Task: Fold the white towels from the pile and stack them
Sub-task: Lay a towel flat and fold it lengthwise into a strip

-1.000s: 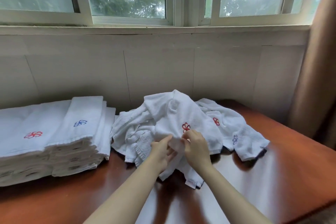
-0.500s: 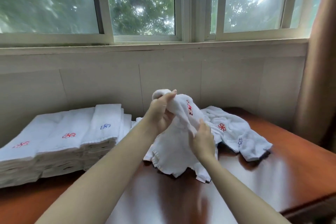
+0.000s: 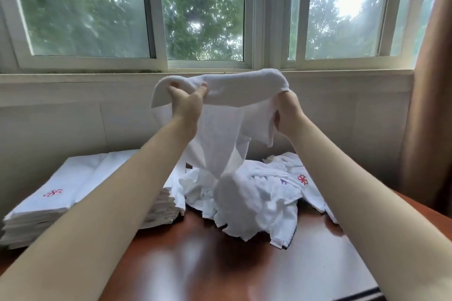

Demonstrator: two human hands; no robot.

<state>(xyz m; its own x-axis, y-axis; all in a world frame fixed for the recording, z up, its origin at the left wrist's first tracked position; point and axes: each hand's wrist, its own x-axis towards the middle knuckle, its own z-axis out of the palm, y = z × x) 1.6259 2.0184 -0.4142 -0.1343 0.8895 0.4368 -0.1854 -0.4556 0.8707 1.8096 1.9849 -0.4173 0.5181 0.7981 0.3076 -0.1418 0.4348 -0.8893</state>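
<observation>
A white towel [image 3: 232,95] is lifted high in front of the window sill, its lower part hanging twisted down to the pile. My left hand [image 3: 188,102] grips its upper edge at the left, and my right hand [image 3: 286,112] grips the same edge at the right. Below lies the loose pile of white towels [image 3: 256,195] with red and blue flower embroidery, on the brown wooden table [image 3: 220,266]. At the left stands the stack of folded white towels [image 3: 63,193], partly hidden by my left forearm.
A white wall and window sill [image 3: 73,78] run close behind the table. A brown curtain [image 3: 430,105] hangs at the right. The table's front right edge [image 3: 362,293] shows near the bottom.
Both hands have risen from the pile to sill height and spread apart, pulling one towel up and stretching its top edge. The view has tilted upward.
</observation>
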